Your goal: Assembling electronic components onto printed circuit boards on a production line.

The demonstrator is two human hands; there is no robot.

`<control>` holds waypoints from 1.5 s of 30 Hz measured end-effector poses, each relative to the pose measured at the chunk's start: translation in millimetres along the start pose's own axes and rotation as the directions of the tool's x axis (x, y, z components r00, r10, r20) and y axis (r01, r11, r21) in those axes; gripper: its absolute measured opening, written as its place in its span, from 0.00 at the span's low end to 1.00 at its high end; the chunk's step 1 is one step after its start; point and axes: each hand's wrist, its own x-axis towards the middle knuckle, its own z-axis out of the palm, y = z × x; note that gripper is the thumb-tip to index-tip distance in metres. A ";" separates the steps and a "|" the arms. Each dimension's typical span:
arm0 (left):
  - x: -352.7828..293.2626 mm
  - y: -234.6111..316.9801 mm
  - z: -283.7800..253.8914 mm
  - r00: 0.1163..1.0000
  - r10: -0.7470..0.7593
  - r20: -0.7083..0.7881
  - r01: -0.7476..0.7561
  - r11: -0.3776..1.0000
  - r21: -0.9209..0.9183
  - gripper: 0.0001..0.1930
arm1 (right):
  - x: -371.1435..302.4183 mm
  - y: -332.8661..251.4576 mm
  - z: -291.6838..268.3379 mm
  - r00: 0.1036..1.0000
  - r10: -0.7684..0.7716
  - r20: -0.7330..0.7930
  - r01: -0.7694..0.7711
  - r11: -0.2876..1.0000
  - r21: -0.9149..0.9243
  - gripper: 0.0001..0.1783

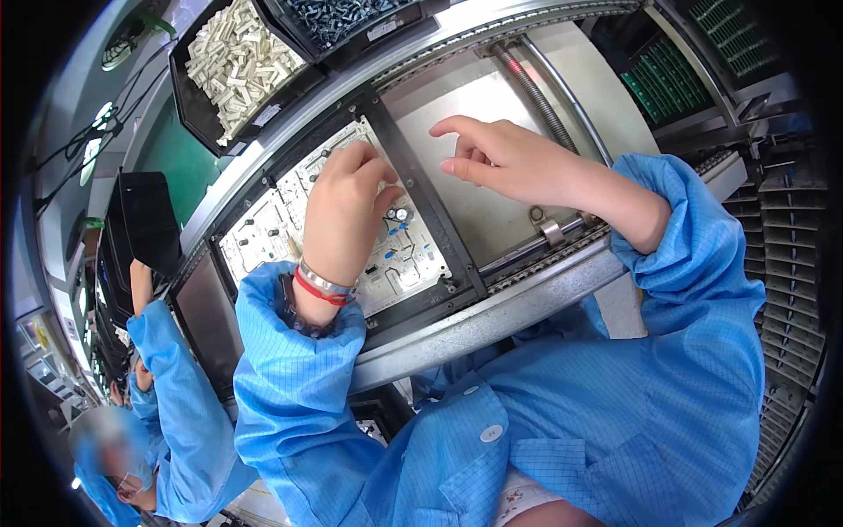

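Note:
My left hand (344, 206) is over a white circuit board (408, 272) with its fingers curled down, near the board's upper part. What the fingertips hold or touch, if anything, is hidden beneath them. Black and blue components stand on the board, along with round capacitors (401, 213) beside my thumb. The board sits in a black carrier frame (426, 198) together with another white board (255, 237) on the left. To the right, my right hand (514, 160) hovers above the metal surface beyond the frame, its index finger and thumb apart with nothing between them.
A black bin of white connectors (237, 66) stands at the far left, next to a bin of dark small parts (338, 19). Conveyor rails (492, 321) run along the near side. A co-worker in blue (180, 386) is at the left. Green boards (667, 75) fill a rack at right.

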 end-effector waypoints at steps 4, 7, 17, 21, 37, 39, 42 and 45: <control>-5.1 6.3 -1.8 0.999 0.032 -0.018 -0.031 0.998 0.055 0.06 | 1.3 -1.8 -1.8 0.999 0.017 0.040 -0.018 1.000 0.022 0.23; -8.4 5.7 -10.4 1.000 0.018 0.021 -0.018 0.999 -0.028 0.07 | -1.9 -7.1 5.6 0.991 -0.020 0.131 0.019 1.000 0.010 0.23; -27.5 42.8 -43.5 0.997 -0.006 -0.071 -0.005 0.988 -0.156 0.13 | -8.5 -23.5 46.6 0.973 -0.107 0.203 0.081 0.988 0.131 0.18; -36.3 92.2 -58.5 0.946 0.240 -0.218 -0.262 0.962 -0.076 0.15 | 16.7 -8.6 76.9 0.859 -0.495 0.132 0.392 0.801 0.453 0.20; -131.4 199.8 -114.0 0.709 -0.153 -0.688 0.238 0.971 0.029 0.05 | -60.6 -109.0 93.6 0.737 -0.604 0.304 0.540 0.796 0.273 0.14; -142.7 197.6 -109.7 0.685 -0.177 -0.706 0.293 0.955 0.044 0.05 | -58.7 -109.9 125.7 0.655 -0.679 0.331 0.560 0.730 0.390 0.16; -151.5 191.0 -108.8 0.659 -0.189 -0.728 0.307 0.951 0.030 0.05 | -60.0 -109.6 153.5 0.596 -0.711 0.374 0.502 0.693 0.517 0.17; -149.9 174.0 -109.2 0.660 -0.093 -0.745 0.213 0.975 0.067 0.05 | -62.5 -108.2 177.8 0.570 -0.663 0.485 0.380 0.736 0.559 0.15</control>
